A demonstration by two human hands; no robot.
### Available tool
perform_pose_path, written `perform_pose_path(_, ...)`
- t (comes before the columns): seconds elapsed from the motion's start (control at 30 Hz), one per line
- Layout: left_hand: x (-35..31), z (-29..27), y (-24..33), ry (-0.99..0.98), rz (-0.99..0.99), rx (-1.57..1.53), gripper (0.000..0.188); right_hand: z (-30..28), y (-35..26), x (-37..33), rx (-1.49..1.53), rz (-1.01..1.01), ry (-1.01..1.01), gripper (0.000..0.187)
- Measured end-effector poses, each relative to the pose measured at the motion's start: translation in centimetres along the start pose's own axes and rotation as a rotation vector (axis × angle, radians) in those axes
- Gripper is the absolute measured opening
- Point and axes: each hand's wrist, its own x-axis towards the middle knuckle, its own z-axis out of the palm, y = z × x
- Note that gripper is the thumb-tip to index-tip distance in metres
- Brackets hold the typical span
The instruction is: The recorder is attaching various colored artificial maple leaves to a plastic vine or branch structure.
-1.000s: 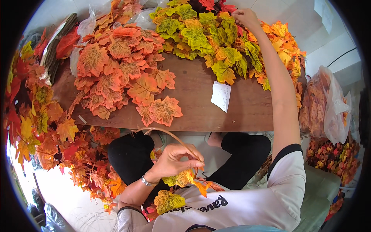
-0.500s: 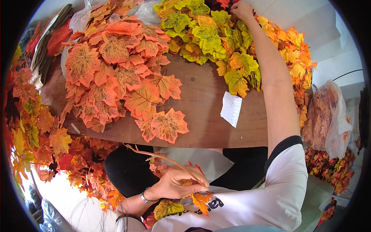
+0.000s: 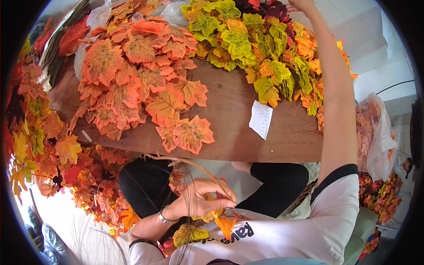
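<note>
My left hand (image 3: 202,199) is closed around the brown stem (image 3: 207,173) of an artificial leaf branch, above my lap. Orange and yellow fabric leaves hang below the fingers, among them a yellow-green leaf (image 3: 190,235). The stem's forked end reaches the table's near edge. Stretched far forward, my right hand (image 3: 302,5) is partly cut off by the top of the picture. Its fingers look extended, with nothing visible in them. Closest to it are dark red leaves (image 3: 276,9), beside the heap of yellow-green leaves (image 3: 238,37).
Coral-orange leaves (image 3: 145,79) are piled on the left of the brown table (image 3: 221,128). A white paper slip (image 3: 260,120) lies near its front edge. Orange leaves (image 3: 304,42) lie at the right. Leaf garlands (image 3: 53,145) hang at the left; a clear plastic bag (image 3: 377,132) stands at the right.
My right hand has moved right, away from the dark red leaves at the far side. The left hand keeps its hold on the stem, almost in place. The view has shifted slightly.
</note>
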Motion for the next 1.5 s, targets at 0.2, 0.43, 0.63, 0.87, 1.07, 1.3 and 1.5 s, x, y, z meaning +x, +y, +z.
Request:
perform_pose_path(0.2, -0.6, 0.2, -0.3, 0.143, 0.003, -0.228, 0.008, -3.9, -0.2, -12.6, 0.979, -0.139, -0.186, 0.025)
perform_pose_path(0.43, -0.5, 0.8, -0.8, 0.313, 0.017, -0.287, 0.011, 4.4, -1.1, -38.1, 1.438, 0.079, -0.763, 0.020)
perform_pose_path(0.63, 0.2, 2.1, -0.4, 0.344, 0.096, -0.235, 0.010, 8.6, -3.5, -50.5, 1.945, 0.553, -0.873, 0.018)
perform_pose_path(0.87, 0.2, 2.4, -1.5, 0.293, 0.099, -0.230, 0.013, 8.0, -5.8, -53.8, 2.143, 0.643, -0.654, 0.019)
perform_pose_path(1.07, 0.1, 2.7, -1.1, 0.242, 0.069, -0.249, 0.014, 7.6, -6.2, -54.5, 2.150, 0.562, -0.632, 0.017)
perform_pose_path(1.3, 0.1, 2.4, -1.3, 0.202, 0.121, -0.215, 0.013, 7.2, -6.5, -54.6, 2.109, 0.604, -0.594, 0.017)
perform_pose_path(1.5, -0.1, 2.5, -0.8, 0.237, 0.072, -0.221, 0.012, 7.3, -6.6, -54.7, 2.111, 0.571, -0.602, 0.017)
